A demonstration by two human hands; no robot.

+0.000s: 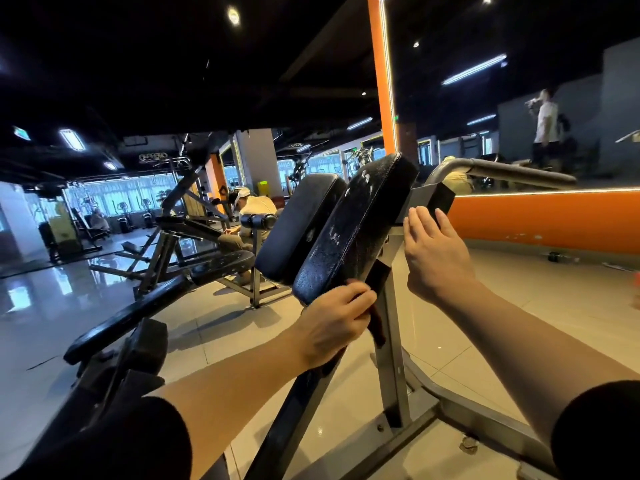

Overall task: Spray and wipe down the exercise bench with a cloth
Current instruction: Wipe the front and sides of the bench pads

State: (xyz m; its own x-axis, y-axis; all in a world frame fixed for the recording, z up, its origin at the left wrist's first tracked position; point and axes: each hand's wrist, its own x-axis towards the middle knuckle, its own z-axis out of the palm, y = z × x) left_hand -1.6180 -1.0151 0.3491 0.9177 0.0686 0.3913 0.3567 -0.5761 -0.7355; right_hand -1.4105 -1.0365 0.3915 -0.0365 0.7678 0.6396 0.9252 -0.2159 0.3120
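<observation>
A dark cloth (377,323) is being pinched in the curled left hand (334,323) against the black bench pad's (353,230) lower edge; the frame bracket (438,199) is being touched by the right hand's (433,251) straight fingers.

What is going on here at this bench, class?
A person is cleaning a gym bench. The left hand grips a dark cloth at the lower edge of the nearer black pad, which is tilted and shows pale smears. The right hand lies open against the metal frame behind the pad. A second black pad sits just to the left. No spray bottle is in view. Other people use machines in the background.
</observation>
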